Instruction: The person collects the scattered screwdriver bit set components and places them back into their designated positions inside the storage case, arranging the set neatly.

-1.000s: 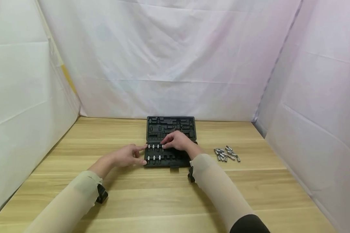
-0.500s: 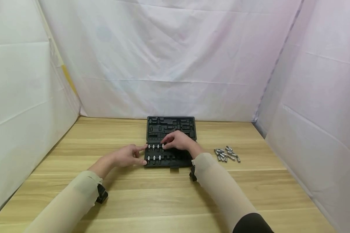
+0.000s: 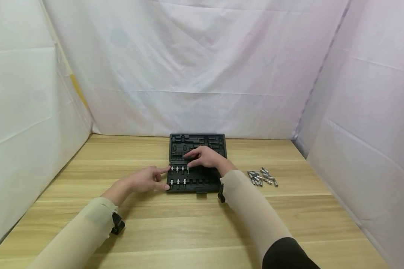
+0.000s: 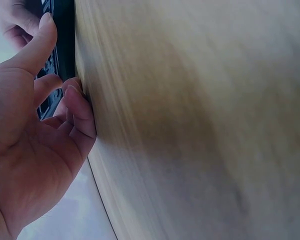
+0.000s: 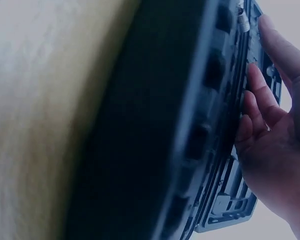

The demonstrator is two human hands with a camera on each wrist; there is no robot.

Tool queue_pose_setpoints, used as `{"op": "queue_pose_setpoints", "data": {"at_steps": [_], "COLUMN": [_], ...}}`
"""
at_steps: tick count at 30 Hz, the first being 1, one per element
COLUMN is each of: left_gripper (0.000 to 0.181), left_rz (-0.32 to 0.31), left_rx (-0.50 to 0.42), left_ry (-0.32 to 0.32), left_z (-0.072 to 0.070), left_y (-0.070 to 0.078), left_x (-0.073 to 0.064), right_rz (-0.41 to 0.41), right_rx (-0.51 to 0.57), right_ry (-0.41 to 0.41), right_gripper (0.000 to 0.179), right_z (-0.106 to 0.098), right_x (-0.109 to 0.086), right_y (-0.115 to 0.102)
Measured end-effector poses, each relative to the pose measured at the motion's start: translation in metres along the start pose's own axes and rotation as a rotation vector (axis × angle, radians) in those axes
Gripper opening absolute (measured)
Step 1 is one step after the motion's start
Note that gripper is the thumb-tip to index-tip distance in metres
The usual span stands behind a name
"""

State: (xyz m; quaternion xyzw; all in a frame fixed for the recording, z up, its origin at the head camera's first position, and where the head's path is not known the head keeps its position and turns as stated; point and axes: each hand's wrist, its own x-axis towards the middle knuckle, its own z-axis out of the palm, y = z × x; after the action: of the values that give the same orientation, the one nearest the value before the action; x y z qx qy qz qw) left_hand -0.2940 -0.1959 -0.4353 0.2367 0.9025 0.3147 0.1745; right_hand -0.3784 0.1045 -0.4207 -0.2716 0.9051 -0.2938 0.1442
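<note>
An open black plastic socket case [image 3: 208, 188] lies on the table, its lid folded back. Silver sockets [image 3: 177, 169] stand in its left part, in a back row and a front row. My left hand [image 3: 147, 180] rests at the case's left edge, with index finger and thumb spread along it. My right hand [image 3: 207, 157] hovers over the back row, thumb and index finger apart. Just below the thumb, the rightmost socket [image 3: 188, 170] of that row sits in its slot. In the right wrist view a silver socket [image 5: 243, 21] shows beyond the fingers.
A loose pile of silver sockets [image 3: 260, 177] lies on the wooden table [image 3: 175, 231] to the right of the case. The moulded lid [image 3: 175, 144] leans up at the back. White sheets [image 3: 195, 67] hang behind and at both sides.
My right hand has let go of the rightmost back-row socket and lifted slightly away, thumb and index finger spreading. The socket stays in the case. The left hand holds its place.
</note>
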Motion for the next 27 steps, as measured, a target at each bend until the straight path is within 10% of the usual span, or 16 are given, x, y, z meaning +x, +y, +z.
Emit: {"op": "queue_pose_setpoints", "data": {"at_steps": [27], "left_gripper": [0.089], "left_rz": [-0.014], "left_rx": [0.005], "left_ry": [-0.008], "left_z": [-0.006], "left_y": [0.000], "left_x": [-0.006], "right_rz": [0.118], "right_rx": [-0.030], "right_ry": [0.033], "right_gripper": [0.042], "right_z": [0.015], "right_x": [0.007], "right_y": [-0.014]}}
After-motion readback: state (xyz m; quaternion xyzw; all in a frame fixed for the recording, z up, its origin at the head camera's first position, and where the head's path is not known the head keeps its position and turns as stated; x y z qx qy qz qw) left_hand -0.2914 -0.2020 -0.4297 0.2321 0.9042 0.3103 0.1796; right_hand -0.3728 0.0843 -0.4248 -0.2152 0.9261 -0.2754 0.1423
